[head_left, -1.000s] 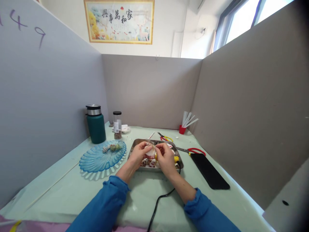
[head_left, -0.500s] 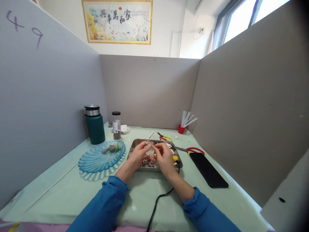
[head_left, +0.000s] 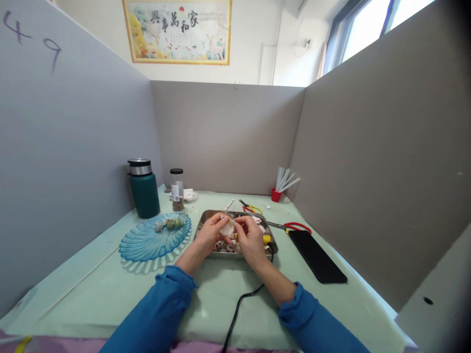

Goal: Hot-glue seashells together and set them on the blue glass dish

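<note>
Over the metal tray (head_left: 209, 254), my left hand (head_left: 209, 234) is closed on a pale, fan-shaped white seashell (head_left: 227, 228), thumb on its face. My right hand (head_left: 250, 239) is closed in a pinch, its fingertips meeting the shell's right edge. Whether a small piece lies between those fingertips is hidden. Below the hands, several brown-and-white spotted shells (head_left: 225, 246) lie in the tray. A yellow tool (head_left: 267, 239) with a black cord rests at the tray's right side, partly behind my right hand.
A blue scalloped plate (head_left: 147, 242) with small beaded pieces lies left; a green bottle (head_left: 143, 196) and a jar (head_left: 177, 191) stand behind. At right are red-handled scissors (head_left: 297, 226), a black phone-like slab (head_left: 317, 257), pliers (head_left: 252, 208) and a red cup (head_left: 276, 195) of white sticks. A black cord (head_left: 239, 306) runs frontward.
The shell has been tilted so more of its pale face shows between my hands. Both hands stay in nearly the same place over the tray. The whole view shifts slightly.
</note>
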`<action>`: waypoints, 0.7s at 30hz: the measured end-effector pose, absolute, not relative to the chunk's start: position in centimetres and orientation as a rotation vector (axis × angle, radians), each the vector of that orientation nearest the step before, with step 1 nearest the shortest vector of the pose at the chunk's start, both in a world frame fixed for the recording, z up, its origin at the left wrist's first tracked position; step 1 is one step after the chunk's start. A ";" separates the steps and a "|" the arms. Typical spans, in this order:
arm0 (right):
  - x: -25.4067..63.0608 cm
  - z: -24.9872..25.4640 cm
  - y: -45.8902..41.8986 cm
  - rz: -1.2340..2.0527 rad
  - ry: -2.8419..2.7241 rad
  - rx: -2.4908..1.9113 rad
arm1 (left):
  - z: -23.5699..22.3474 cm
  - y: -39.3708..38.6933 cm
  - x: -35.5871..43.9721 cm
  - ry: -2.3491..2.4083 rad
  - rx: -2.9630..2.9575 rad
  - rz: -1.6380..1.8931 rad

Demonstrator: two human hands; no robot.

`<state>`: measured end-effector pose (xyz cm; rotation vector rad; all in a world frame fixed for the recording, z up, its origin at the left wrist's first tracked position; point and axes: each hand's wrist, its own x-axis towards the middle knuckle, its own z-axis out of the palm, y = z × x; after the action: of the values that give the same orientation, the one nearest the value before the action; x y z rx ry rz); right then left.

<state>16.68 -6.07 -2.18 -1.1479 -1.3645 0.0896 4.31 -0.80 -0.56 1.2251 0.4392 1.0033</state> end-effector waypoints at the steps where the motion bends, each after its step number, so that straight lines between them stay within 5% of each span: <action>1: 16.7 -2.2 -6.1 0.090 -1.368 -1.145 | -0.5 -0.8 4.3 0.439 1.228 1.002; 21: 16.7 -2.1 -5.7 0.166 -1.332 -1.201 | -0.5 -0.6 4.2 0.529 1.135 0.982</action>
<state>16.71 -5.75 -2.06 -1.2005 -1.3324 0.1665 4.17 -0.62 -0.48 1.1348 0.5286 0.9817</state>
